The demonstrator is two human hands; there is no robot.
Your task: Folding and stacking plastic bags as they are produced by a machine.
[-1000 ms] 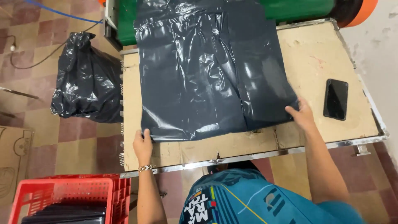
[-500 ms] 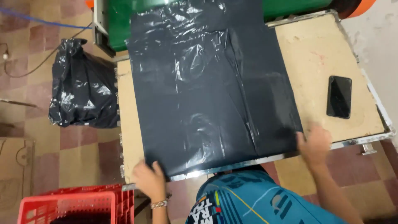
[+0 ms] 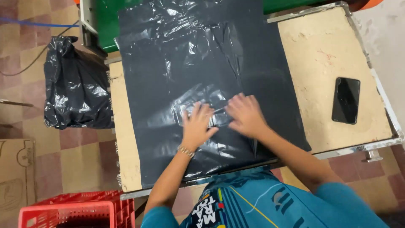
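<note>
A large black plastic sheet (image 3: 177, 63) lies spread over a worn wooden table (image 3: 320, 55) with a metal rim. My left hand (image 3: 196, 125) and my right hand (image 3: 246, 114) rest side by side on the sheet's middle, fingers spread and pressing down flat on the plastic. A thin bracelet sits on my left wrist. The far end of the sheet runs up to a green machine (image 3: 105, 21) at the table's back.
A black phone (image 3: 346, 100) lies on the bare wood at the right. A full black rubbish bag (image 3: 76, 84) stands on the tiled floor to the left. A red plastic crate (image 3: 76, 209) sits at the lower left, beside a cardboard box (image 3: 14, 177).
Both hands have left the sheet's near corners and come together on its middle. The sheet has been drawn further toward me over the table.
</note>
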